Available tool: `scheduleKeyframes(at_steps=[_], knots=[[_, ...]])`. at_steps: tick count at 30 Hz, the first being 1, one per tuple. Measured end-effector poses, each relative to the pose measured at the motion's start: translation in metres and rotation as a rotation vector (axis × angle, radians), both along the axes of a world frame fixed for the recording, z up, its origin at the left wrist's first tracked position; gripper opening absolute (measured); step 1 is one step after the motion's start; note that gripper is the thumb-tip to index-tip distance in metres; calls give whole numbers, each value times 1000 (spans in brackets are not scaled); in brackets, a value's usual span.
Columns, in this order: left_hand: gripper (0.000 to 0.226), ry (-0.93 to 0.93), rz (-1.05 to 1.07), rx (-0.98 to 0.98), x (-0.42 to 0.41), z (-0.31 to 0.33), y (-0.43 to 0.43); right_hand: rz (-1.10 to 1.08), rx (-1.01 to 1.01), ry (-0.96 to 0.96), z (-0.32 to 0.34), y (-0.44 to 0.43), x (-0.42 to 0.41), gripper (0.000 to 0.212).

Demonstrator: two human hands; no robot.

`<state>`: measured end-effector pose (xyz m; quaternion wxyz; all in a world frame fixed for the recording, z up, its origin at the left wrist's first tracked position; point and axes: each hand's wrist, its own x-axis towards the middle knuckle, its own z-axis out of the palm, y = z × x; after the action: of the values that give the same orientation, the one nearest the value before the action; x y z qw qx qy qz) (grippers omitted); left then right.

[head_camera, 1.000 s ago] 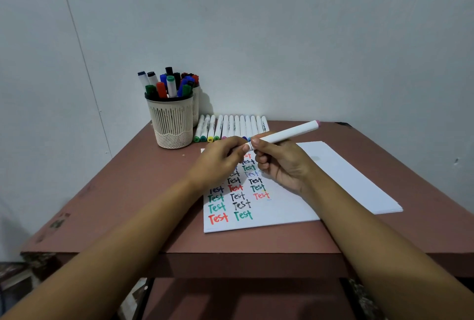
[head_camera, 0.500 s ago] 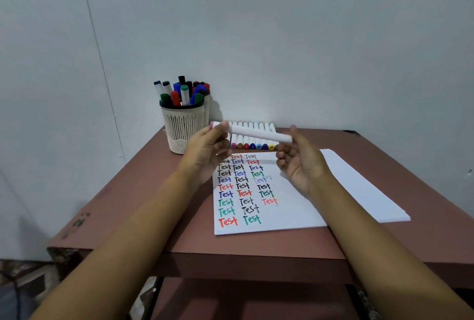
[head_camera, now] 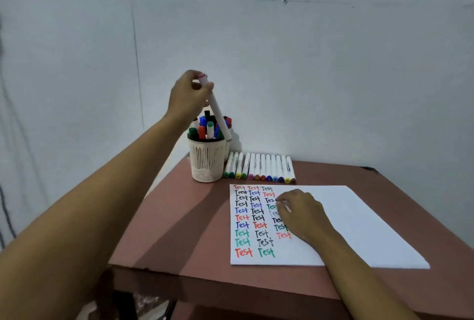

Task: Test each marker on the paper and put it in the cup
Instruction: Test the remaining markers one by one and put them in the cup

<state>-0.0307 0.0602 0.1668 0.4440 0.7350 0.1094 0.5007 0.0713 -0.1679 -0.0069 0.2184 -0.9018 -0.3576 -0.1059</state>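
Grey wall (head_camera: pixel 307 63) tight behind the reddish-brown table (head_camera: pixel 184 229), meeting its far edge. Left and near table edges in view, with bare top open between the left edge and the paper.

White paper (head_camera: pixel 359 222) flat on the right part of the table, its near edge just short of the table's front edge. Left third filled with columns of "Test" in red, black, blue and green; the rest blank.

Cream slotted cup (head_camera: pixel 206 163) upright at the far left corner, close to wall and left edge, crowded with markers standing caps-up.

Row of markers (head_camera: pixel 260 167) lying side by side just right of the cup, between paper and wall, coloured ends toward the paper, a narrow strip of table between.

Right hand (head_camera: pixel 300 213) resting knuckles-up on the paper over the third column, fingers loosely curled, holding nothing that shows.

Left hand (head_camera: pixel 188 96) raised above the cup, open air all round, fingertips pinching the top end of a white marker (head_camera: pixel 218 114). Marker tilted, pinkish end up, lower end at the cup's right rim. Cannot tell whether inside the rim or just behind it.
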Motion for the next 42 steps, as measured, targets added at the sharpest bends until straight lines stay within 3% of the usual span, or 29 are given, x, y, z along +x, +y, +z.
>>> scheduleKeyframes(at_steps=[6, 12, 16, 20, 23, 26, 28, 30, 36, 39, 42], knots=[[24, 127, 125, 173, 5, 14, 20, 7, -12, -9, 1, 1, 0, 32], [28, 329, 219, 355, 15, -26, 22, 5, -26, -18, 2, 1, -1, 34], [23, 520, 443, 592, 19, -49, 25, -1, -36, -12, 3, 2, -1, 34], [37, 617, 454, 657, 22, -54, 30, -2, -50, -8, 3, 2, -1, 34], [37, 612, 453, 675, 21, -57, 29, -9, -58, -4, 3, 3, -1, 34], [33, 403, 478, 751, 20, -69, 16, -12, -67, -2, 2, 3, -1, 34], [31, 258, 441, 795, 17, -83, 0, -16, -80, 4, 3, 4, -2, 33], [32, 231, 359, 808, 17, -104, -16, -26, -106, 10, 7, 5, -2, 32], [37, 627, 55, 558, 19, -162, -38, -95, -20, 126, 28, 12, 12, 23], [43, 842, -56, 576, 20, -167, -38, -209, 87, 176, 39, 20, 31, 23], [45, 870, -71, 589, 21, -169, -40, -312, 143, 230, 43, 31, 50, 23]])
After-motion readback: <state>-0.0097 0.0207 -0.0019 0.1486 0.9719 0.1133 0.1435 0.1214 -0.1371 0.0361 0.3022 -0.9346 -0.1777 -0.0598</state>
